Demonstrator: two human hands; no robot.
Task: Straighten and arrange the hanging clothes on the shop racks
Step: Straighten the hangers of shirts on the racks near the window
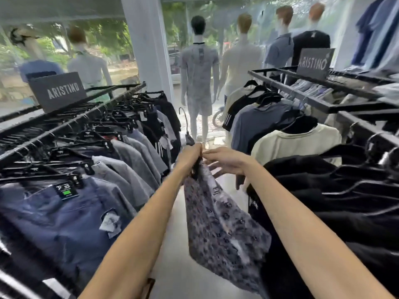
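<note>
Holding patterned shorts (pixel 222 223) over open aisle (pixel 172 260)

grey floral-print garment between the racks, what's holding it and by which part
The left hand grips the grey floral-print garment at its top edge, just under the black hanger. The right hand, fingers relaxed, only reaches toward it.
</note>
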